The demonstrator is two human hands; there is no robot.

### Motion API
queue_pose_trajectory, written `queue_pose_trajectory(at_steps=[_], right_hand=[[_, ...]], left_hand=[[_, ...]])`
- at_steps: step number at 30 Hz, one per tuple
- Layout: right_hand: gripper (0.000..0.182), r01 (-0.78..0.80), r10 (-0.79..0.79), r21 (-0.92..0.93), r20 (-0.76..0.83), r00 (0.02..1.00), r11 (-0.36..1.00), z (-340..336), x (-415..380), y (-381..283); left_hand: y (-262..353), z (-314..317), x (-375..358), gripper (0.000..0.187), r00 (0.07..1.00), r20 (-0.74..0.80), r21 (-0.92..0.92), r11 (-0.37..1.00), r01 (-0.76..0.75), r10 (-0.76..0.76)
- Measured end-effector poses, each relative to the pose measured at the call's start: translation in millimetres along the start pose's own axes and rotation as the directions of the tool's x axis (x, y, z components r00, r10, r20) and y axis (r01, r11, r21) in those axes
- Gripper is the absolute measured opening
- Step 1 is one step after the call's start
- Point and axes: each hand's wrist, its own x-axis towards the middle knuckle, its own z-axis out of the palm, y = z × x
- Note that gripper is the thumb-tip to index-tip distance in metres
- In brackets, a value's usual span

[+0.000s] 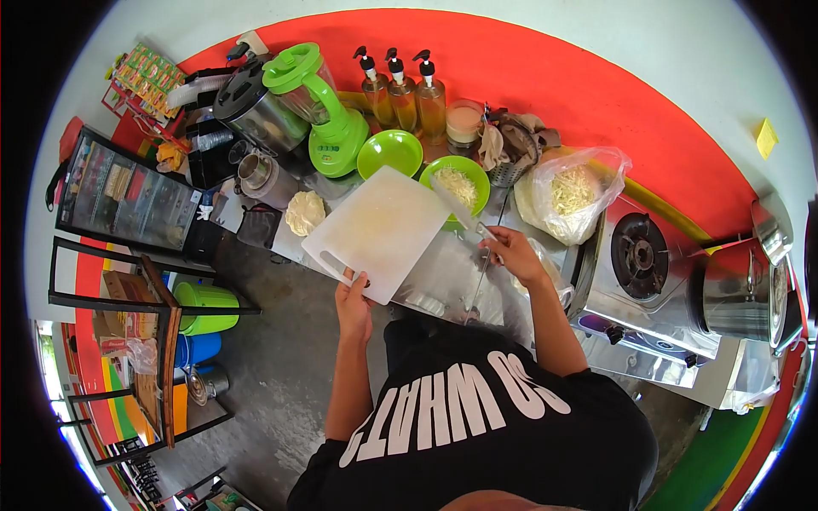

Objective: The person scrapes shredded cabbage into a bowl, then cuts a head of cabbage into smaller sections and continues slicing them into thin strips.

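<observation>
My left hand is closed on the near edge of a white cutting board, by its handle slot. The board is tilted, with its far corner near a green bowl of pale shredded vegetable. In my right hand is a knife, its blade reaching over that bowl beside the board's edge. No shreds can be made out on the board. Left of the board lies a pale, round cut vegetable, perhaps cabbage.
Behind the board stand another green bowl, a green blender and several pump bottles. A clear plastic bag of pale shreds sits right of the bowls. Farther right are a gas stove and a large steel pot.
</observation>
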Motion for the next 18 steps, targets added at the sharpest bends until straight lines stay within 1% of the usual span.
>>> queue_pose_trajectory(at_steps=[2, 3, 4, 6, 7, 8, 10, 11, 13, 14, 16, 17, 18], right_hand=[[0.041, 0.063, -0.068, 0.033, 0.179, 0.981, 0.997, 10, -6, -4], [0.041, 0.06, -0.062, 0.017, 0.233, 0.971, 0.998, 17, -11, -12], [0.041, 0.06, -0.063, 0.017, 0.234, 0.97, 0.998, 23, -12, -13], [0.041, 0.008, -0.013, 0.013, 0.398, 0.917, 1.0, 34, -14, -15], [0.039, 0.035, -0.019, -0.029, 0.433, 0.901, 0.999, 40, -14, -19], [0.039, 0.034, -0.019, -0.029, 0.433, 0.901, 0.999, 44, -13, -17], [0.033, -0.019, 0.014, 0.009, 0.421, 0.907, 1.0, 49, -7, -7], [0.033, -0.017, 0.012, 0.009, 0.419, 0.908, 1.0, 48, -4, -3], [0.027, -0.071, 0.059, 0.043, 0.235, 0.97, 0.997, 44, 5, 6], [0.027, -0.069, 0.058, 0.042, 0.236, 0.97, 0.997, 39, 8, 12], [0.028, -0.071, 0.071, -0.008, 0.032, 0.997, 0.997, 28, 13, 21], [0.028, -0.071, 0.071, -0.01, 0.032, 0.997, 0.997, 24, 15, 27], [0.029, -0.052, 0.045, -0.085, -0.08, 0.996, 0.995, 21, 16, 28]], left_hand=[[-1, -3, 0, 0.042, 1.0, 0.006, -0.013, 1.0, -0.017, 0.017], [-3, -4, 0, 0.042, 1.0, 0.008, 0.009, 1.0, -0.026, 0.026], [-4, -5, -1, 0.043, 0.999, 0.009, 0.031, 0.999, -0.034, 0.034], [-4, -4, -2, 0.043, 0.999, 0.027, 0.041, 0.998, -0.036, 0.035], [-4, -3, -4, 0.043, 0.998, 0.047, 0.051, 0.998, -0.038, 0.035], [-3, 0, -5, 0.043, 0.998, 0.047, 0.051, 0.998, -0.038, 0.035], [1, 7, -7, 0.043, 0.997, 0.07, 0.066, 0.997, -0.042, 0.038], [2, 8, -8, 0.043, 0.997, 0.073, 0.066, 0.997, -0.043, 0.038], [4, 10, -8, 0.037, 0.997, 0.065, 0.067, 0.996, -0.051, 0.046], [5, 10, -8, 0.037, 0.997, 0.065, 0.066, 0.996, -0.052, 0.048], [6, 9, -8, 0.037, 0.998, 0.045, 0.065, 0.997, -0.048, 0.045], [5, 7, -7, 0.037, 0.998, 0.045, 0.063, 0.997, -0.048, 0.045], [5, 6, -7, 0.039, 0.999, 0.036, 0.068, 0.997, -0.035, 0.033]])
